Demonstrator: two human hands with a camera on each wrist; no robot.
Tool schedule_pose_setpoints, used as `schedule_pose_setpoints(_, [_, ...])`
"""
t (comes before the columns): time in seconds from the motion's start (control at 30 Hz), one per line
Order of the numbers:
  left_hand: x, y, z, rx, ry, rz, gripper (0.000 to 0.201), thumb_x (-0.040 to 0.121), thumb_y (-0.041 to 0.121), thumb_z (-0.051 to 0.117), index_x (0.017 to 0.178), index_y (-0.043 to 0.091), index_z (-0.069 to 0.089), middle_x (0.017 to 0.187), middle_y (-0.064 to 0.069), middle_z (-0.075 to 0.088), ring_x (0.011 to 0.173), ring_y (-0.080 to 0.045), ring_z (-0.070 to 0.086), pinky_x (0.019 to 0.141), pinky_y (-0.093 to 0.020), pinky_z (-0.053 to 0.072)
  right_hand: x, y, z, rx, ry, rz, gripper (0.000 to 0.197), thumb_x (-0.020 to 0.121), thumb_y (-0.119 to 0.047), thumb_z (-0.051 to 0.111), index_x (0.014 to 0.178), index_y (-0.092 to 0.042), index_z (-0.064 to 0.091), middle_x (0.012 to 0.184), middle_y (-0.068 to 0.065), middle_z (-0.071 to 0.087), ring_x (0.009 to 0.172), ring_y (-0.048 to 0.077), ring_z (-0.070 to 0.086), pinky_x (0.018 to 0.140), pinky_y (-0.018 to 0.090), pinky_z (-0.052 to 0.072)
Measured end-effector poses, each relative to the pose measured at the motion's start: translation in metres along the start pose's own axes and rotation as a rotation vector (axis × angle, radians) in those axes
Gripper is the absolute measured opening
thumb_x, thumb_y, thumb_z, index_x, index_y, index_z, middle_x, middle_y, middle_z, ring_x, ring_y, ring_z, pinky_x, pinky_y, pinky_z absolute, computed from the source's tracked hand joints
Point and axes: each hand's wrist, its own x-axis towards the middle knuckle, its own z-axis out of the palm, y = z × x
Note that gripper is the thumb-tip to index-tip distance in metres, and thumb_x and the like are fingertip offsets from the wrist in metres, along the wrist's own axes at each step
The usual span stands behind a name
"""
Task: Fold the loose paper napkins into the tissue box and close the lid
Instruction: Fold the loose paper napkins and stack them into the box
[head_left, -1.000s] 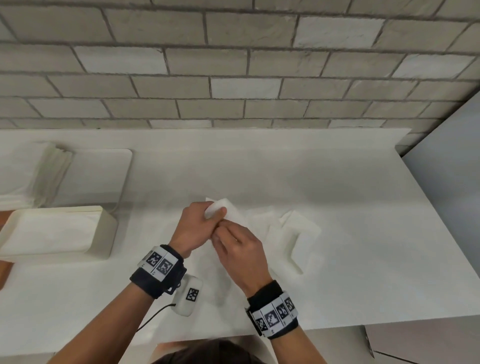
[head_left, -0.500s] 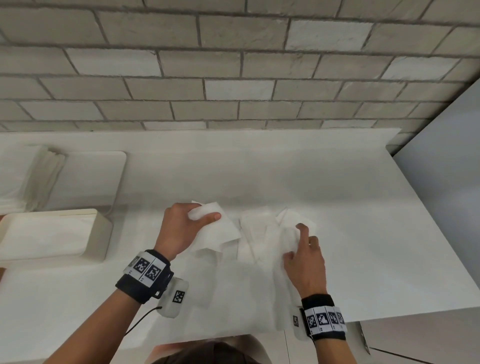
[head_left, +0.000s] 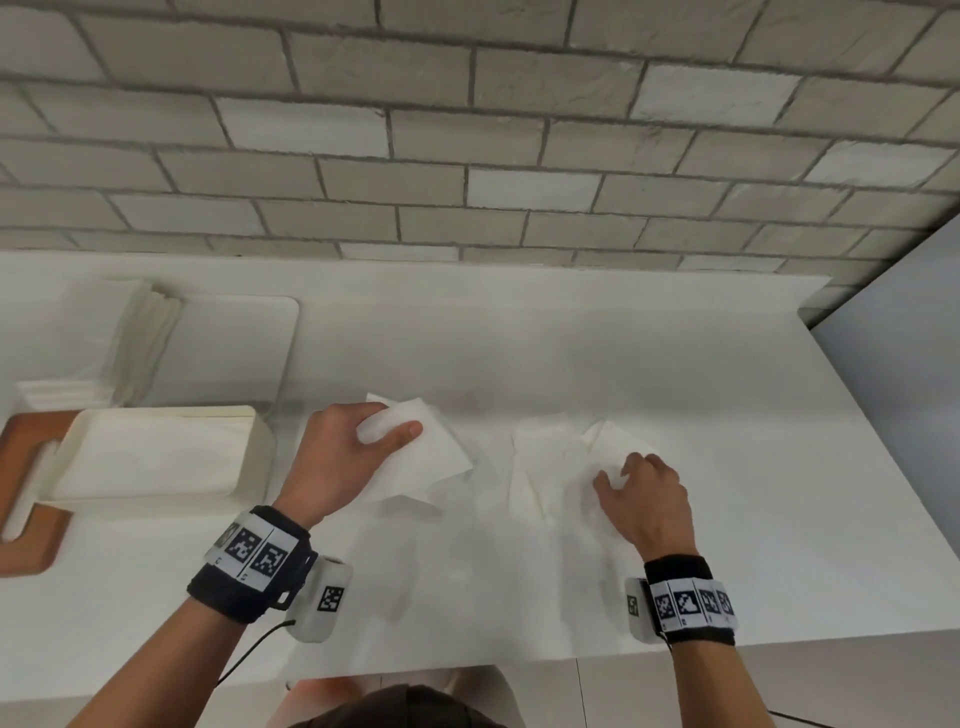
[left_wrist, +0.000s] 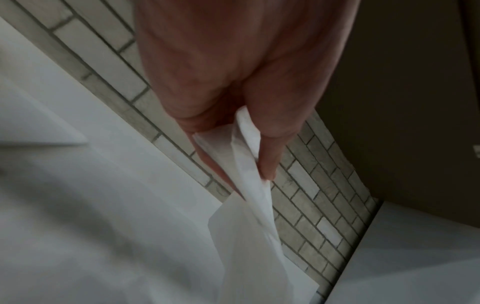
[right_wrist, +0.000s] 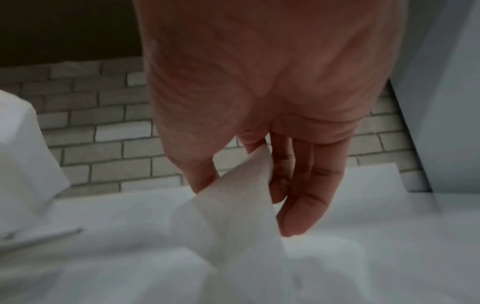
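Observation:
My left hand (head_left: 363, 447) pinches a white folded napkin (head_left: 426, 452) between thumb and fingers, a little above the counter; the left wrist view shows the same napkin (left_wrist: 249, 185) hanging from the fingertips. To the right, my right hand (head_left: 631, 478) pinches the edge of a loose napkin (head_left: 613, 447) that lies on the counter; in the right wrist view that napkin (right_wrist: 233, 201) rises between thumb and fingers. Another loose napkin (head_left: 540, 457) lies between my hands. The cream tissue box (head_left: 249, 457) stands open at the left, with white paper inside.
The box's flat lid (head_left: 239, 353) lies behind the box, with a stack of folded napkins (head_left: 104, 353) on its left part. A brown wooden board (head_left: 26, 540) shows under the box. A brick wall (head_left: 467, 156) backs the white counter (head_left: 675, 364). A grey panel (head_left: 909, 389) stands at the right.
My hands were together on one napkin a second ago. The left hand has carried that napkin to the left, and the right hand has moved right and taken hold of a loose napkin.

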Motion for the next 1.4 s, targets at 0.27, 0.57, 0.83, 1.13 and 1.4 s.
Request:
schedule_pose_setpoints(0.27, [-0.015,-0.047,-0.158,0.059,0.177,0.029,0.03,0.076,0.053,0.089,0.082,0.026,0.078,0.079,0.009,0.077,0.08,-0.011,0.072,0.074,-0.036,0.054,-0.103,-0.216,-0.027,0.273,-0.102,-0.432,0.03,0.083,0.0,0.067,0.096,-0.025,0.058,0.109,-0.005,0.06,0.073,0.01,0.061,0.067,0.022,0.044])
schedule_pose_setpoints(0.57, [-0.03,-0.14,-0.373,0.395,0.357,0.023,0.024,0.09,0.055,0.074,0.092,0.032,0.068,0.087,-0.013,0.074,0.085,-0.04,0.069,0.069,-0.043,0.048,-0.186,-0.444,0.013,1.099,-0.268,-0.559,0.013,0.099,-0.007,0.074,0.1,-0.018,0.08,0.109,-0.012,0.079,0.113,0.004,0.07,0.102,0.021,0.051])
schedule_pose_setpoints(0.83, [-0.026,-0.19,-0.452,0.632,0.388,0.13,0.028,0.098,0.03,0.073,0.115,0.007,0.077,0.087,-0.025,0.075,0.081,-0.048,0.072,0.072,-0.048,0.048,-0.158,-0.47,0.086,0.853,-0.351,-0.47,0.02,0.09,-0.011,0.082,0.102,-0.027,0.079,0.116,-0.019,0.076,0.116,-0.009,0.064,0.1,0.015,0.047])
schedule_pose_setpoints(1.13, [-0.007,-0.181,-0.439,0.632,0.05,0.313,0.026,0.108,0.025,0.053,0.102,0.009,0.074,0.092,-0.014,0.076,0.09,-0.043,0.071,0.073,-0.04,0.043,-0.125,-0.478,0.128,0.188,-0.485,-0.547,0.028,0.092,-0.002,0.068,0.114,-0.019,0.07,0.128,0.004,0.066,0.104,0.019,0.069,0.082,0.015,0.046])
schedule_pose_setpoints(1.4, [0.004,-0.133,-0.411,0.591,-0.327,0.517,0.021,0.107,0.028,0.055,0.111,0.032,0.075,0.1,0.008,0.071,0.095,-0.015,0.067,0.087,-0.027,0.05,-0.173,-0.514,0.043,0.644,-0.258,-0.981,0.041,0.092,-0.04,0.084,0.128,-0.041,0.064,0.155,-0.017,0.042,0.151,0.004,0.036,0.123,0.027,0.033])
